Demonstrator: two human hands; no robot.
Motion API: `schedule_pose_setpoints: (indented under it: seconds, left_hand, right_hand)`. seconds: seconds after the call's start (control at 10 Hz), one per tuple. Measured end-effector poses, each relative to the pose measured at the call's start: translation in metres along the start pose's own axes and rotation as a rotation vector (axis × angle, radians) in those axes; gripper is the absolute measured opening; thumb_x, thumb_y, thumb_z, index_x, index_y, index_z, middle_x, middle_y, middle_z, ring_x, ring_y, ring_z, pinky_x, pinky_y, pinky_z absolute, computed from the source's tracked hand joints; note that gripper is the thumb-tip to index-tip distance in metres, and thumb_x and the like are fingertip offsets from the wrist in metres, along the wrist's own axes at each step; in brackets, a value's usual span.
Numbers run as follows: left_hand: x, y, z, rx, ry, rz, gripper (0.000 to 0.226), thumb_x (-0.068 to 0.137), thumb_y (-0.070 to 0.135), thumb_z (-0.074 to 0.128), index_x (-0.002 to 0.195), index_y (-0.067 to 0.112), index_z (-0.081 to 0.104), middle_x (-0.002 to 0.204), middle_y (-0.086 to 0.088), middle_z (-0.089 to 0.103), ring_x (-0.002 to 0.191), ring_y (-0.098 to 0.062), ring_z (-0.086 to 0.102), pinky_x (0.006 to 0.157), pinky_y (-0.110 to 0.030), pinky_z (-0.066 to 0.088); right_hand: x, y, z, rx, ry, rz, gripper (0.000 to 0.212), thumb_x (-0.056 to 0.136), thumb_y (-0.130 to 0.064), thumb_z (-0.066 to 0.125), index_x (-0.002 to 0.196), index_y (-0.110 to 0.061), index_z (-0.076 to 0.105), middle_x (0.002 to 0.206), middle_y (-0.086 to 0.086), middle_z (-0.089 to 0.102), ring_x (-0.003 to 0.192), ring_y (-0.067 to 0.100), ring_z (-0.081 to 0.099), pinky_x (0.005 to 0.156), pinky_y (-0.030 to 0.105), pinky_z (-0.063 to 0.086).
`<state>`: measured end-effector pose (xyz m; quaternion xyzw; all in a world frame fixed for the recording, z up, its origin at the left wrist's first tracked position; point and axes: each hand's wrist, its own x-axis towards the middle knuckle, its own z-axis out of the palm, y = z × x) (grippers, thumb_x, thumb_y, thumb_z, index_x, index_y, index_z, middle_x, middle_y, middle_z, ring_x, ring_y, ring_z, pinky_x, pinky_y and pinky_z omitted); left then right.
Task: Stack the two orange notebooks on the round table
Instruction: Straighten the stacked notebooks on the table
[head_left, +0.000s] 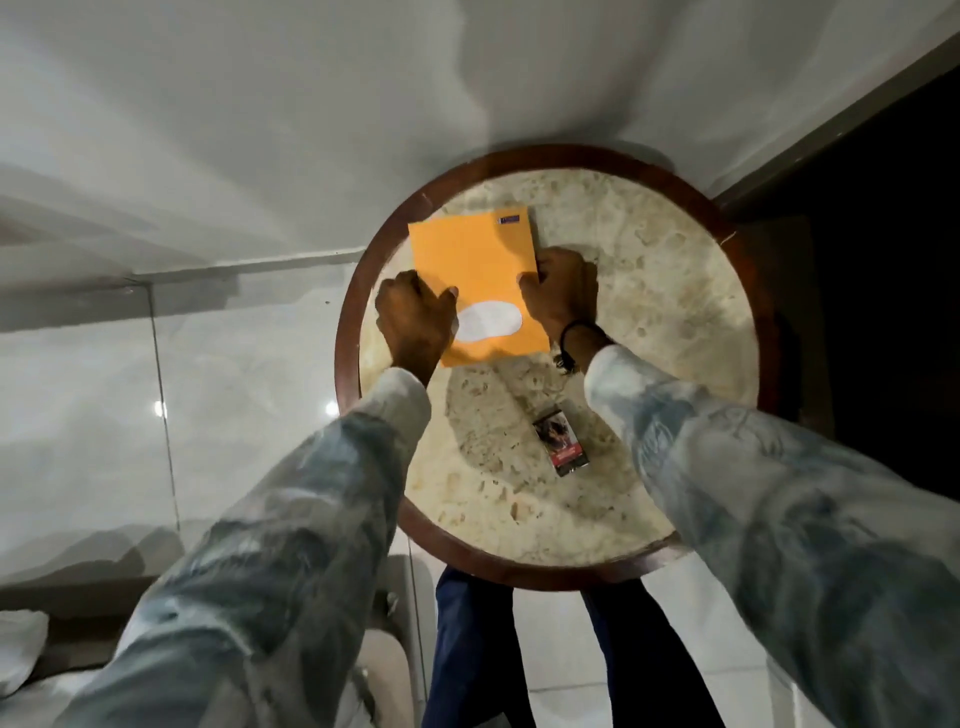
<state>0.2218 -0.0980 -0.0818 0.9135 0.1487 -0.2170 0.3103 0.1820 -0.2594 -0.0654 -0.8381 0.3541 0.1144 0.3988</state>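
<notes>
A round table with a dark wooden rim and a mottled stone top fills the right centre of the frame, above a pale glossy floor. Two arms in faded denim sleeves reach up from the bottom of the frame to an orange notebook lying flat in the upper left part of the tabletop, a white oval label on its cover. Only one orange cover shows; whether the second notebook lies squared beneath it cannot be told from this view.

The left hand is curled over the notebook's left edge, thumb on the cover, and the right hand, with a dark band at its wrist, grips the right edge, fingers bent around it.

A small printed box sits apart, lower on the table, between the forearms.

The risks appear modest: if the hands let go unevenly, the smooth cover could slide askew on the one presumed beneath it, leaving a crooked pile. A push toward the upper left could carry the stack to the nearby rim. A sleeve drawn back carelessly might sweep the box off the table.
</notes>
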Motion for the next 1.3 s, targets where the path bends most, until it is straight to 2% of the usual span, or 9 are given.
schedule_pose_setpoints:
  seconds: [0.1, 0.2, 0.3, 0.4, 0.5, 0.6, 0.9, 1.1, 1.3]
  left_hand:
    - [-0.004, 0.002, 0.003, 0.076, 0.045, 0.002, 0.054, 0.086, 0.038, 0.080, 0.124, 0.003, 0.065, 0.137, -0.020, 0.060, 0.124, -0.042, 0.062, 0.106, -0.050, 0.055]
    - [-0.021, 0.008, 0.008, 0.210, 0.101, 0.208, 0.071, 0.094, 0.040, 0.068, 0.152, 0.006, 0.045, 0.161, -0.022, 0.039, 0.147, -0.043, 0.044, 0.117, -0.053, 0.044]
    - [-0.029, 0.012, 0.024, 0.378, -0.075, 0.461, 0.077, 0.105, 0.049, 0.045, 0.167, 0.011, 0.018, 0.176, -0.016, 0.011, 0.164, -0.040, 0.010, 0.132, -0.056, 0.014]
    - [-0.026, 0.009, 0.039, 0.473, -0.195, 0.491, 0.080, 0.106, 0.054, 0.035, 0.168, 0.013, 0.005, 0.177, -0.014, -0.005, 0.165, -0.040, -0.006, 0.133, -0.062, 0.003]
    - [-0.023, 0.002, 0.049, 0.514, -0.184, 0.489, 0.082, 0.106, 0.055, 0.032, 0.168, 0.011, 0.003, 0.177, -0.017, -0.004, 0.164, -0.042, -0.005, 0.132, -0.064, 0.002]
    - [-0.020, 0.000, 0.053, 0.530, -0.175, 0.486, 0.081, 0.106, 0.055, 0.031, 0.168, 0.011, 0.004, 0.177, -0.018, -0.003, 0.164, -0.043, -0.004, 0.131, -0.064, 0.002]
    - [-0.016, -0.006, 0.062, 0.552, -0.140, 0.498, 0.078, 0.108, 0.051, 0.032, 0.168, 0.011, 0.002, 0.177, -0.017, -0.006, 0.164, -0.042, -0.006, 0.132, -0.063, -0.001]
    - [-0.014, -0.006, 0.064, 0.561, -0.160, 0.492, 0.080, 0.108, 0.052, 0.033, 0.168, 0.013, -0.002, 0.177, -0.015, -0.010, 0.164, -0.040, -0.011, 0.132, -0.062, -0.004]
    - [-0.027, 0.019, 0.038, 0.565, -0.207, 0.490, 0.081, 0.107, 0.056, 0.030, 0.168, 0.015, -0.005, 0.176, -0.014, -0.014, 0.164, -0.038, -0.012, 0.133, -0.061, 0.002]
  right_hand:
    - [-0.006, 0.006, -0.004, -0.104, 0.024, -0.010, 0.017, 0.089, -0.017, 0.064, 0.095, -0.002, 0.068, 0.107, 0.021, 0.073, 0.107, 0.041, 0.063, 0.079, 0.042, 0.048]
    - [-0.042, 0.024, -0.016, -0.130, 0.032, -0.051, 0.046, 0.090, -0.025, 0.069, 0.132, -0.007, 0.062, 0.128, 0.015, 0.068, 0.124, 0.037, 0.061, 0.099, 0.046, 0.052]
    - [-0.091, 0.060, -0.020, -0.249, -0.039, -0.077, 0.057, 0.090, -0.032, 0.068, 0.140, -0.007, 0.054, 0.129, 0.018, 0.064, 0.124, 0.038, 0.058, 0.098, 0.047, 0.052]
    - [-0.135, 0.094, -0.016, -0.412, -0.116, -0.129, 0.069, 0.088, -0.041, 0.068, 0.146, -0.008, 0.049, 0.138, 0.018, 0.058, 0.128, 0.038, 0.055, 0.100, 0.049, 0.049]
    - [-0.155, 0.114, -0.007, -0.528, -0.261, -0.103, 0.075, 0.087, -0.043, 0.069, 0.150, -0.012, 0.043, 0.148, 0.016, 0.050, 0.136, 0.039, 0.048, 0.105, 0.053, 0.048]
    - [-0.147, 0.121, -0.005, -0.427, -0.187, -0.113, 0.062, 0.084, -0.019, 0.067, 0.142, -0.006, 0.052, 0.136, 0.021, 0.057, 0.125, 0.044, 0.054, 0.097, 0.054, 0.053]
    - [0.026, 0.068, -0.061, -0.138, 0.289, -0.008, 0.061, 0.077, -0.020, 0.072, 0.133, -0.009, 0.051, 0.124, 0.018, 0.064, 0.113, 0.037, 0.061, 0.083, 0.045, 0.057]
    - [0.044, 0.064, -0.062, -0.214, 0.215, -0.031, 0.062, 0.075, -0.017, 0.076, 0.132, -0.008, 0.051, 0.129, 0.019, 0.062, 0.117, 0.040, 0.059, 0.086, 0.051, 0.059]
    - [0.020, 0.017, -0.137, 0.144, 0.306, -0.101, 0.060, 0.077, -0.024, 0.084, 0.128, -0.008, 0.056, 0.121, 0.014, 0.069, 0.109, 0.031, 0.068, 0.091, 0.050, 0.060]
